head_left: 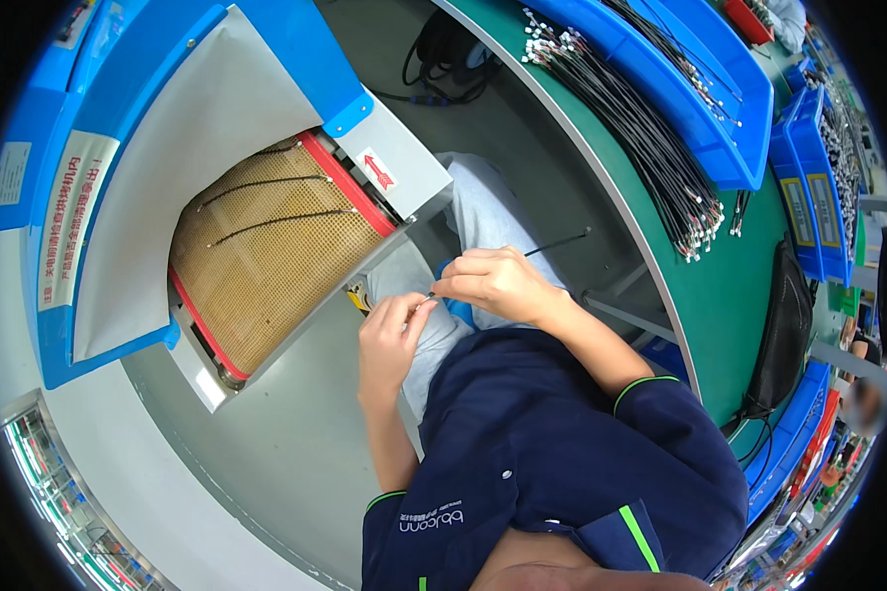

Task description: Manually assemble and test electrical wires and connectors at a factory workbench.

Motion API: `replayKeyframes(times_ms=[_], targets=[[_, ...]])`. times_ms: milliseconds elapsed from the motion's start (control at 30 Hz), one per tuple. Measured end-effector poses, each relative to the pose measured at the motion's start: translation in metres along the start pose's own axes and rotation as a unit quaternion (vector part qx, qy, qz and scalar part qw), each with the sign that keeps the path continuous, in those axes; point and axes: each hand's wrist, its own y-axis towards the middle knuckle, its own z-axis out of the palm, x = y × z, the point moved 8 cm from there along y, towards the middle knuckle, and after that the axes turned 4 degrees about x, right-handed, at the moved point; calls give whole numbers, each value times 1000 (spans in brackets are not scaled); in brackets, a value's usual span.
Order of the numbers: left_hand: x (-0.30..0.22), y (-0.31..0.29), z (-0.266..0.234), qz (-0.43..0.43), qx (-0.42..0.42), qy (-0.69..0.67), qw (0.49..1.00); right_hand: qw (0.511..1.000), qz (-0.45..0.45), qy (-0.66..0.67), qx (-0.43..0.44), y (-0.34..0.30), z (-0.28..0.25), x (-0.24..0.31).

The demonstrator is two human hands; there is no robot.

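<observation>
A thin black cable (559, 242) runs through my two hands above my lap. My right hand (498, 285) is closed round it, and its far end sticks out to the right of my knuckles. My left hand (392, 337) pinches the cable's other end, fingertips almost touching those of the right. What sits on that end is mostly hidden by the fingers. Left of my hands, several short black cables (281, 223) lie spread on a tan mesh conveyor belt (256, 278) with red edges.
The belt leads under the white curtain of a blue machine (330, 69). On the right, a green table (601, 148) carries a thick bundle of black cables (631, 133), a blue tray (744, 148) and blue bins (816, 212). A black bag (781, 340) lies along that table.
</observation>
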Motion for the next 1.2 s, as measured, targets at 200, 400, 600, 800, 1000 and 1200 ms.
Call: replayKeyframes(times_ms=[200, 400, 600, 800, 1000, 1200], targets=[[-3, 3, -5, -11, -26, 4, 1000, 999, -12, 35, -22, 1, -4, 1], [-15, 0, -2, 92, -50, 48, 993, 983, 94, 158, 30, -5, 7, -19], [-14, -7, -8, 109, -112, 48, 987, 968, 131, 213, 39, -2, 1, -19], [-13, -7, -11, 110, -127, 33, 985, 968, 77, 237, -6, -2, -3, -18], [-11, -3, -10, 80, -108, 20, 991, 970, 84, 228, 4, -3, -2, -18], [-11, -6, -11, 102, -103, 20, 989, 967, 107, 224, 49, -2, 2, -17]])
